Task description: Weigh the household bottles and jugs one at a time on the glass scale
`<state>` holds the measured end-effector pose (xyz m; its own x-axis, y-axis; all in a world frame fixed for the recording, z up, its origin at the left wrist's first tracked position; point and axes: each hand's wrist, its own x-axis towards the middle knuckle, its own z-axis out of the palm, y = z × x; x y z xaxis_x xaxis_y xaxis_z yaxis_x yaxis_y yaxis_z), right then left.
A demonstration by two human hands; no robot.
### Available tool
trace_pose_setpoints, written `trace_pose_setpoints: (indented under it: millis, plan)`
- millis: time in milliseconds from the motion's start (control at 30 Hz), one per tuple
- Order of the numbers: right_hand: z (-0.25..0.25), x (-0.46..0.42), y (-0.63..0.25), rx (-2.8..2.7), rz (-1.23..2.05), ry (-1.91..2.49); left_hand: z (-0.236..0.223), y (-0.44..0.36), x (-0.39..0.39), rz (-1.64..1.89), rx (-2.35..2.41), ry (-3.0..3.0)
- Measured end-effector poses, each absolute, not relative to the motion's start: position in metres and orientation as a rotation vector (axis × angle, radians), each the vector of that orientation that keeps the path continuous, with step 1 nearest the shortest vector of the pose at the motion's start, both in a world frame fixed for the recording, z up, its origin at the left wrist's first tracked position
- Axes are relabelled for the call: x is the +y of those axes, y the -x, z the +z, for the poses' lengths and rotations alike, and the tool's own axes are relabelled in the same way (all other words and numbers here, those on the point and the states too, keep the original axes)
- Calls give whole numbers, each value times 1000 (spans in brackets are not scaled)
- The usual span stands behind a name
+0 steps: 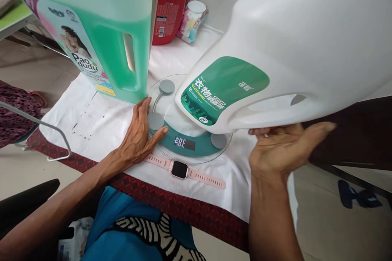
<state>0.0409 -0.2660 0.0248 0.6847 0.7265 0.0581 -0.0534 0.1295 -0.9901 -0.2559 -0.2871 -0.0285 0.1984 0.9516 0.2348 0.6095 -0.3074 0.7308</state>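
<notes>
A large white jug (284,36) with a green label stands on a round glass scale (180,144), which has grey pads and a lit display. My left hand (139,132) rests on the scale's left edge, fingers and thumb apart, close to the base of a jug of green liquid (122,36). My right hand (277,147) is palm up against the lower side of the white jug, near its handle. Its thumb is stretched out, and its fingertips are partly hidden behind the jug. A pink-strapped watch (179,169) lies in front of the scale.
A white cloth (88,130) covers the table, with a dark red patterned border (196,208) at the front. At the back are a red bottle (171,4) and a small printed packet (192,22). Dark slippers (358,195) lie on the floor at right. Another person's patterned clothing (16,114) shows at left.
</notes>
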Motion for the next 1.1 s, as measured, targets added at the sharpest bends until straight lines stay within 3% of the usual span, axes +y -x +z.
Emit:
trace_pose_setpoints:
  millis: [233, 1100]
  plan:
    - [-28, -270, -46, -606, 712, 1356, -29, 254, -286, 948, 1464, -1999]
    - [-33, -265, -48, -559, 667, 1457, -23, 256, -295, 1056, 1458, -1777]
